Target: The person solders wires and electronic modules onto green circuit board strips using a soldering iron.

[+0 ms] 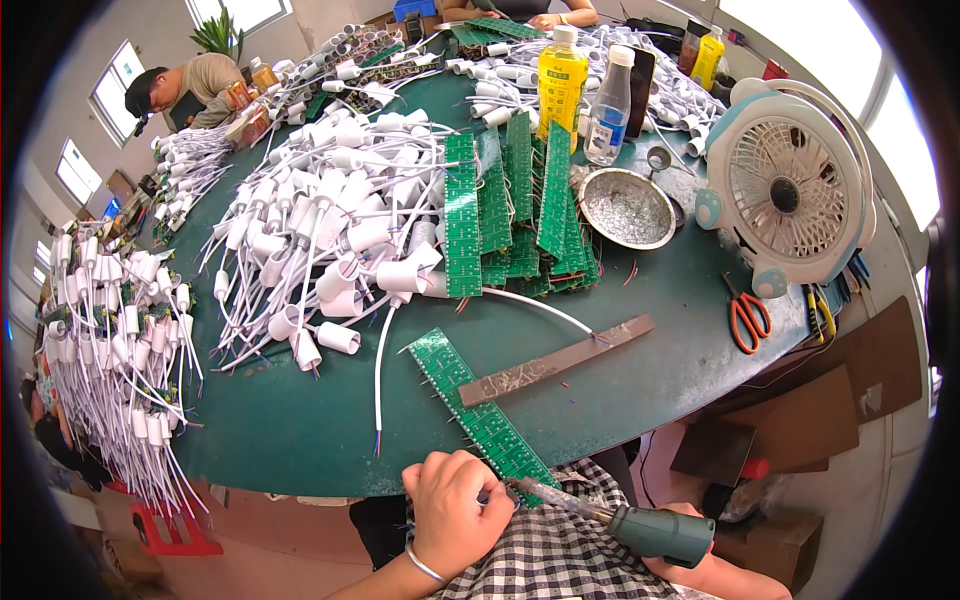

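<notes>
My right hand [683, 525] grips a soldering iron [655, 535] by its thick dark-green handle. The iron's metal shaft points left, and its tip is at the near end of a long green circuit board strip [478, 415]. Beside that same end, my left hand [455, 505] is closed with curled fingers. Whatever is pinched there is too small to make out. The board lies slantwise with its near end over the table edge. A brown bar [560, 360] rests across its middle. Two white cables [378, 380] with bared coloured ends lie close to the board.
White lamp-holder cylinders with cables [330, 200] pile up at left, beside stacked green boards [520, 210]. A metal bowl [628, 208], bottles [562, 80], a fan [785, 190] and orange-handled scissors [745, 315] stand or lie right. Two other people sit at the far side.
</notes>
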Demonstrator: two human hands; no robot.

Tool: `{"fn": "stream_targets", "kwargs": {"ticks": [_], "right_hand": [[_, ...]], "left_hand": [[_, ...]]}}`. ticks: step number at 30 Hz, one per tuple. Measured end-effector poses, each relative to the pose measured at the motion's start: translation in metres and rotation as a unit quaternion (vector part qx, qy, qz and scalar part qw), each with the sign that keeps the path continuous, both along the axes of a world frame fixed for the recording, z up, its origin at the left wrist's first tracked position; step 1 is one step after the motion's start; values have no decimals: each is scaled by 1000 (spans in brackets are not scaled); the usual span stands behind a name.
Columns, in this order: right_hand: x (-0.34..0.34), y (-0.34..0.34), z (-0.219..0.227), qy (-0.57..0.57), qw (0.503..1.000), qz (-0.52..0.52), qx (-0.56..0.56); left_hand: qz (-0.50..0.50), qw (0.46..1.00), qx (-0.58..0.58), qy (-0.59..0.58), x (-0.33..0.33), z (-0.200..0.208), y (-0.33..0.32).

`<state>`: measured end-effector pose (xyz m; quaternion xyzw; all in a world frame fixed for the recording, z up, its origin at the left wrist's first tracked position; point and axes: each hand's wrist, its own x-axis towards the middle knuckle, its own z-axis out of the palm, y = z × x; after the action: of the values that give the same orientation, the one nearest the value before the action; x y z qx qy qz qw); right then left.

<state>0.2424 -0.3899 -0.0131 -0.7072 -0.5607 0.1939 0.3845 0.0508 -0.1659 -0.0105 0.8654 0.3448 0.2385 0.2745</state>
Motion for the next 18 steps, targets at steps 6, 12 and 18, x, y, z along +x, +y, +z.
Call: {"fn": "stream_targets", "kwargs": {"ticks": [6, 12, 18], "right_hand": [[14, -24, -27, 129, 989, 69, -26], [-7, 2, 7, 317, 940, -127, -3], [-18, 1, 12, 312, 941, -133, 16]], "left_hand": [[-8, 1000, 4, 18, -1, -2, -1], [7, 1000, 16, 9, -1, -2, -4], [13, 1000, 26, -3, -1, -4, -4]]}}
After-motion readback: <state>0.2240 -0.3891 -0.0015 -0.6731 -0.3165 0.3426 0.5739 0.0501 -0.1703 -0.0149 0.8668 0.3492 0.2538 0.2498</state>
